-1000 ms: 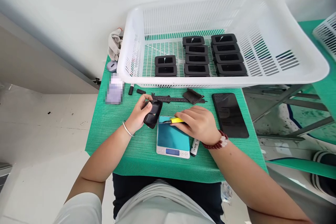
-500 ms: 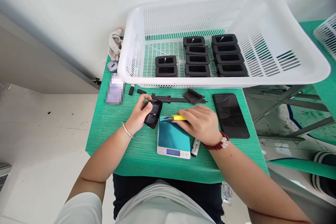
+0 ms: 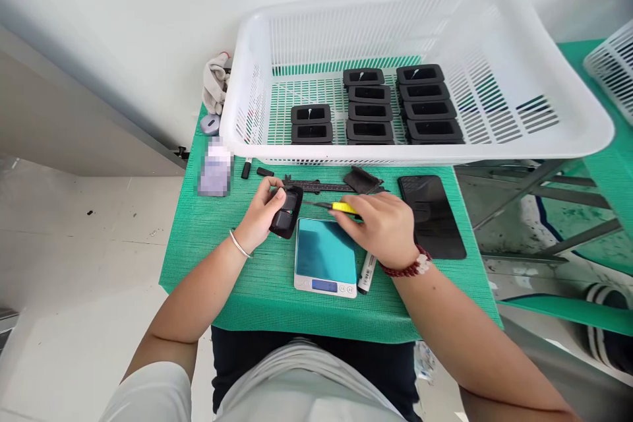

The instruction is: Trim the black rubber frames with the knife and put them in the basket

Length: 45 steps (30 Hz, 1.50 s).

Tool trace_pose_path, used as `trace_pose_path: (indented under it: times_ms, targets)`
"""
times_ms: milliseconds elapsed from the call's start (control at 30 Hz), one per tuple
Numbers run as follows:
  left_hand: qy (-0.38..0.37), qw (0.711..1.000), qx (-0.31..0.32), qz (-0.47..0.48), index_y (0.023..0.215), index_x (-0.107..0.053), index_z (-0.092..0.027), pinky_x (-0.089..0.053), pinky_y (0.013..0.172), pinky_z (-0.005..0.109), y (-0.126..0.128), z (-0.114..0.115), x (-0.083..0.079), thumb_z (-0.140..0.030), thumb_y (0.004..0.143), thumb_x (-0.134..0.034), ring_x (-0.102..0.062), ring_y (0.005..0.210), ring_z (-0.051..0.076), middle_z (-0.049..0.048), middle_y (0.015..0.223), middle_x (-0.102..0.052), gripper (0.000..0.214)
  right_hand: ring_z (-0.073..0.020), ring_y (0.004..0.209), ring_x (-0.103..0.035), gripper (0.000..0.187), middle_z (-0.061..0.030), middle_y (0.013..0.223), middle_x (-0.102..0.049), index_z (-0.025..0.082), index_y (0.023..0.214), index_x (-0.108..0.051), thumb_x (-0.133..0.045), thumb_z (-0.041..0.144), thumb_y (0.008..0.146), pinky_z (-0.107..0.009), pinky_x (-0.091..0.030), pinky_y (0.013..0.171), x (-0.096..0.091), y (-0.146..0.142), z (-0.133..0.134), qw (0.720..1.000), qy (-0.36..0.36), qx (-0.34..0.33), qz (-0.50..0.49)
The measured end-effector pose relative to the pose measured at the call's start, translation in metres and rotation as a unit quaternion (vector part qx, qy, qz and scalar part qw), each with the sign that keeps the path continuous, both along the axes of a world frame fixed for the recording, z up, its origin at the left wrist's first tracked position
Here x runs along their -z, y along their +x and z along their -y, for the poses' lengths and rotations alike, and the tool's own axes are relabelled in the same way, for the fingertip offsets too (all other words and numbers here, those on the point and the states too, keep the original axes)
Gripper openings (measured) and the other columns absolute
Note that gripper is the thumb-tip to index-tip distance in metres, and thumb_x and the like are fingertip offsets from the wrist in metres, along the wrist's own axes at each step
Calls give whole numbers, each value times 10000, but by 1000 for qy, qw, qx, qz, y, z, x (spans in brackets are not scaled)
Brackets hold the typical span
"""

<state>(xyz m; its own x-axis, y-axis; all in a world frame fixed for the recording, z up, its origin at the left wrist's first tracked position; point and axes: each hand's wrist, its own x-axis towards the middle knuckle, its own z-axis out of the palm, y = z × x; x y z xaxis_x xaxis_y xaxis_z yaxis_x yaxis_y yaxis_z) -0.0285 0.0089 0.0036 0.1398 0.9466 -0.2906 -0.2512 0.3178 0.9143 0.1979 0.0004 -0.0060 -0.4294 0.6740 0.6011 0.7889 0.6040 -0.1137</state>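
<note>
My left hand (image 3: 260, 212) grips a black plastic frame (image 3: 287, 212) by its left side, thumb on top, tilted above the green table cover. In my right hand (image 3: 383, 224) is a yellow utility knife (image 3: 345, 208), its thin blade pointing left at the frame. A small gap seems to separate the blade tip from the frame. Below the two hands lies a digital pocket scale (image 3: 325, 257) with a shiny blue plate and nothing on it. A white marker (image 3: 366, 272) rests beside the scale, under my right wrist.
A large white plastic basket (image 3: 420, 154) holds rows of similar black frames (image 3: 370, 112). In front of it lie a black caliper (image 3: 316, 186), a dark folded scrap (image 3: 363, 180) and marker caps. A black phone (image 3: 435, 217) lies right; gloves (image 3: 215, 84) lie far left.
My right hand has raised the knife slightly off the scale, and its blade now points more level toward the frame. The left hand keeps the frame almost in place, turned a little.
</note>
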Motion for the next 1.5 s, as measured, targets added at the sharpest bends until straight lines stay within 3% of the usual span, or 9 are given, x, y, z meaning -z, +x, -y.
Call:
trace_pose_path:
  times_ms: [100, 300, 467, 533, 700, 767, 967, 1200, 1500]
  targets:
    - [4, 1000, 10, -6, 919, -476, -223, -351, 433, 184, 1, 1, 1, -616, 654, -718, -480, 522, 82, -44, 689, -477, 532, -127, 507, -511, 188, -13, 608, -656, 159, 820, -636, -639, 346, 837, -286, -345, 535, 0, 3, -1, 998, 32, 51, -18]
    - [8, 999, -35, 5, 922, -468, -230, -391, 455, 194, 1, 0, 0, -617, 658, -713, -496, 542, 89, -40, 711, -490, 529, -113, 535, -542, 210, -3, 617, -650, 159, 793, -626, -616, 359, 860, -280, -359, 567, -3, -4, 4, 994, 2, -113, 10]
    - [12, 1000, 23, -1, 927, -464, -224, -362, 445, 182, -1, 2, 1, -613, 679, -700, -486, 525, 81, -41, 693, -486, 519, -130, 520, -526, 202, -23, 638, -674, 162, 827, -639, -610, 358, 865, -289, -343, 549, 1, 3, -1, 999, 25, 35, -6]
    - [11, 1000, 18, -3, 930, -469, -222, -365, 445, 180, -1, 2, 2, -617, 673, -702, -484, 526, 79, -43, 692, -481, 525, -134, 509, -521, 199, -22, 620, -670, 162, 827, -642, -611, 356, 861, -289, -340, 539, 1, 5, -2, 997, 39, 59, -12]
    - [13, 998, -56, -1, 910, -467, -230, -389, 434, 188, 2, -1, 2, -631, 647, -713, -474, 521, 78, -47, 705, -472, 539, -118, 548, -554, 242, -9, 625, -661, 160, 804, -625, -618, 396, 859, -273, -360, 574, -2, 0, 2, 995, 16, -98, -8]
    - [17, 997, -81, 2, 896, -462, -233, -384, 422, 191, 2, -2, 3, -639, 652, -703, -456, 505, 75, -50, 697, -456, 532, -112, 541, -544, 273, -4, 616, -649, 155, 807, -621, -610, 422, 865, -273, -346, 568, -3, -3, 3, 992, 8, -127, 7]
    - [47, 992, -115, -14, 897, -473, -233, -351, 403, 168, 1, -3, 10, -615, 694, -685, -409, 488, 58, -53, 685, -443, 482, -103, 538, -532, 263, 1, 613, -643, 155, 805, -614, -605, 409, 875, -275, -326, 576, -1, -4, 3, 995, 3, -103, 21]
    - [30, 987, -156, -32, 914, -438, -244, -376, 373, 169, 0, -3, 13, -616, 728, -651, -473, 479, 68, -48, 719, -475, 466, -98, 525, -513, 213, 18, 581, -614, 164, 787, -608, -588, 349, 890, -280, -302, 575, -2, -6, 4, 996, 3, -74, 47]
    - [41, 985, -158, -53, 933, -443, -249, -393, 403, 157, -2, -2, 16, -597, 760, -630, -472, 528, 63, -38, 761, -466, 431, -102, 518, -492, 190, 23, 564, -604, 161, 802, -610, -604, 335, 879, -278, -298, 576, -5, -7, 5, 997, 25, -58, 52]
